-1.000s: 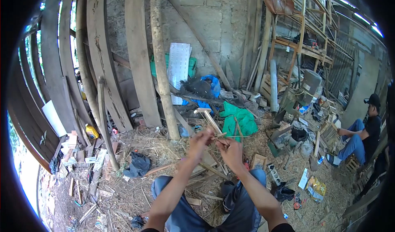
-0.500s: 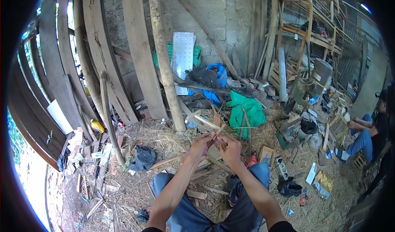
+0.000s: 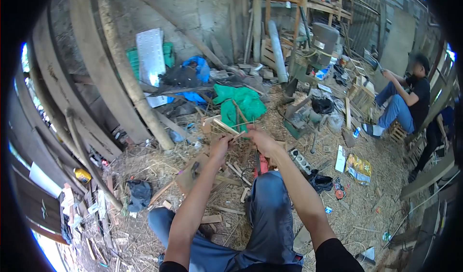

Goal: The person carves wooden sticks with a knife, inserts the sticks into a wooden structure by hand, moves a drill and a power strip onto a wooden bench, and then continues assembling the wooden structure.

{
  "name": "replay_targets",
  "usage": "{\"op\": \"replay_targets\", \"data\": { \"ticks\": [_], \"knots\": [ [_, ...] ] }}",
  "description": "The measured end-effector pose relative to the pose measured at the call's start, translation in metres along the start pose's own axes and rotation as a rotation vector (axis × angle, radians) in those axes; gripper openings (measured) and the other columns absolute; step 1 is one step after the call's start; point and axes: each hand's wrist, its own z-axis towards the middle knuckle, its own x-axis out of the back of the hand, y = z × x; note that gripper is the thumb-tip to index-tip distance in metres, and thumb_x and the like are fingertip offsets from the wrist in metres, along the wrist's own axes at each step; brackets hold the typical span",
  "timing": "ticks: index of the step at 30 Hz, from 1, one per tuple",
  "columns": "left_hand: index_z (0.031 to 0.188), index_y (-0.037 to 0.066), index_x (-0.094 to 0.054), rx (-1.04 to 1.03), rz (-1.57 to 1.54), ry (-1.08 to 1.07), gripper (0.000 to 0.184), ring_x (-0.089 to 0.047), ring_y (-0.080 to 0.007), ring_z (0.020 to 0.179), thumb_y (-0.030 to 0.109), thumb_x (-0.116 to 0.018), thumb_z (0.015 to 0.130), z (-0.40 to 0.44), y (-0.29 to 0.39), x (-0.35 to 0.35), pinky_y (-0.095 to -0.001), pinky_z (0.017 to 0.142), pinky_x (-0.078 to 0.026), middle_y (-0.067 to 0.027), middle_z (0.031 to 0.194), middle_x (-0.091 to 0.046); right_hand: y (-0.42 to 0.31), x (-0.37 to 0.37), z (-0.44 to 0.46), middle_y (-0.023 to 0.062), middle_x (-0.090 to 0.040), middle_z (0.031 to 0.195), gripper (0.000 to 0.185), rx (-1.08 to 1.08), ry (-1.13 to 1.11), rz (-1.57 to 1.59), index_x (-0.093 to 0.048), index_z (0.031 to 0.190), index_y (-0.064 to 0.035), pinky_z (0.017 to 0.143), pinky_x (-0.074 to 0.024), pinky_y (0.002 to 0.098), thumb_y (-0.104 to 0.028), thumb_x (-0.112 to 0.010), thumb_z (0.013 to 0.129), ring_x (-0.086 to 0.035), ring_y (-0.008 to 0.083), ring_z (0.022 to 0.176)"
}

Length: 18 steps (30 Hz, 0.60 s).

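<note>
In front of my knees, my left hand [image 3: 220,146] pinches a small strip of wood [image 3: 237,137], which points toward the other hand. My right hand [image 3: 261,141] is just to the right, its fingers closed. A thin dark line sticks up by its fingertips; what those fingers hold is too small to make out. Beyond the hands, a pale wooden stick [image 3: 223,125] slants near a green plastic sheet [image 3: 243,105]. Below my right hand, a red tool [image 3: 262,166] lies partly hidden beside my raised knee.
To the right, a co-worker [image 3: 410,96] sits on a low wooden crate [image 3: 397,131]. A power strip [image 3: 300,161], a yellow bag [image 3: 359,168] and a black plastic bag [image 3: 139,195] lie on the straw-strewn ground. A pole [image 3: 126,69] stands at left, planks behind it.
My view has swung right, so the surroundings shift left and more of the co-worker shows. My hands, close together before, are now slightly apart. The co-worker's hands are raised higher.
</note>
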Motion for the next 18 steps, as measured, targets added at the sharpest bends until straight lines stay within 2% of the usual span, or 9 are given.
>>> {"op": "replay_targets", "data": {
  "ticks": [1, 4, 6, 8, 10, 12, 13, 16, 18],
  "knots": [
    [0.089, 0.000, -0.060, 0.012, 0.094, 0.019, 0.014, -0.058, -0.0138, 0.068, 0.014, -0.060, 0.085, 0.018, -0.018, -0.004, -0.0279, 0.067, -0.049, -0.0042, 0.075, -0.061, 0.020, 0.025, 0.024, 0.0012, -0.049, 0.091, 0.041, -0.117, -0.072, 0.211, -0.047, 0.120, -0.0039, 0.066, -0.0391, 0.0285, -0.007, -0.055, 0.079, -0.045, 0.0136, 0.080],
    [0.095, -0.002, -0.061, -0.053, 0.455, -0.084, 0.019, -0.057, -0.0128, 0.068, 0.014, -0.061, 0.085, 0.046, -0.063, -0.011, -0.0268, 0.065, -0.049, -0.0038, 0.072, -0.061, 0.083, 0.059, 0.069, 0.0024, -0.050, 0.094, 0.039, -0.081, 0.009, 0.320, -0.050, 0.117, -0.0049, 0.067, -0.0397, 0.0291, -0.003, -0.050, 0.078, -0.046, 0.0144, 0.082],
    [0.098, -0.002, -0.060, 0.078, 0.427, -0.099, 0.019, -0.059, -0.0121, 0.066, 0.009, -0.062, 0.083, 0.070, -0.111, -0.014, -0.0258, 0.060, -0.049, -0.0049, 0.071, -0.062, 0.116, 0.076, 0.079, 0.0040, -0.053, 0.091, 0.034, -0.196, 0.010, 0.295, -0.052, 0.111, -0.0038, 0.071, -0.0423, 0.0302, 0.002, -0.052, 0.078, -0.051, 0.0162, 0.086],
    [0.086, -0.001, -0.064, 0.046, 0.313, -0.115, 0.009, -0.062, -0.0139, 0.059, 0.001, -0.060, 0.078, 0.086, -0.152, -0.017, -0.0277, 0.053, -0.048, -0.0100, 0.071, -0.065, 0.155, 0.082, 0.100, 0.0070, -0.056, 0.089, 0.027, -0.160, 0.024, 0.169, -0.056, 0.107, 0.0015, 0.075, -0.0430, 0.0286, 0.004, -0.050, 0.080, -0.054, 0.0170, 0.088],
    [0.085, -0.001, -0.063, 0.147, 0.230, -0.128, 0.012, -0.065, -0.0156, 0.065, -0.005, -0.060, 0.074, 0.098, -0.165, -0.022, -0.0286, 0.058, -0.052, -0.0106, 0.071, -0.065, 0.200, 0.089, 0.130, 0.0078, -0.059, 0.092, 0.027, -0.185, 0.045, 0.233, -0.054, 0.104, 0.0006, 0.071, -0.0482, 0.0300, 0.009, -0.059, 0.079, -0.057, 0.0177, 0.081],
    [0.083, 0.000, -0.063, 0.217, 0.530, -0.201, 0.013, -0.067, -0.0179, 0.069, -0.005, -0.063, 0.071, 0.099, -0.162, -0.028, -0.0310, 0.061, -0.053, -0.0123, 0.073, -0.066, 0.226, 0.087, 0.145, 0.0084, -0.062, 0.089, 0.024, -0.140, 0.180, -0.076, -0.055, 0.100, 0.0018, 0.066, -0.0504, 0.0289, 0.006, -0.065, 0.079, -0.060, 0.0167, 0.075],
    [0.081, 0.003, -0.065, 0.103, 0.793, -0.195, 0.009, -0.066, -0.0235, 0.072, 0.003, -0.064, 0.072, 0.116, -0.191, -0.023, -0.0366, 0.062, -0.051, -0.0121, 0.076, -0.067, 0.248, 0.091, 0.159, 0.0085, -0.063, 0.085, 0.023, -0.093, 0.159, -0.123, -0.057, 0.096, 0.0032, 0.062, -0.0519, 0.0276, 0.004, -0.070, 0.077, -0.063, 0.0160, 0.073],
    [0.075, 0.005, -0.066, 0.026, 1.171, -0.219, 0.008, -0.066, -0.0322, 0.079, 0.012, -0.066, 0.072, 0.155, -0.247, -0.014, -0.0426, 0.068, -0.051, -0.0128, 0.082, -0.068, 0.295, 0.094, 0.191, 0.0074, -0.063, 0.082, 0.021, -0.182, 0.172, 0.030, -0.058, 0.093, 0.0040, 0.062, -0.0531, 0.0265, 0.005, -0.070, 0.076, -0.063, 0.0149, 0.072],
    [0.075, 0.006, -0.066, 0.105, 1.166, -0.220, 0.009, -0.065, -0.0344, 0.081, 0.014, -0.065, 0.072, 0.178, -0.265, -0.010, -0.0438, 0.070, -0.051, -0.0139, 0.085, -0.068, 0.315, 0.092, 0.207, 0.0076, -0.064, 0.082, 0.021, -0.213, 0.216, -0.093, -0.058, 0.093, 0.0042, 0.062, -0.0533, 0.0258, 0.005, -0.071, 0.076, -0.063, 0.0142, 0.072]
  ]
}}
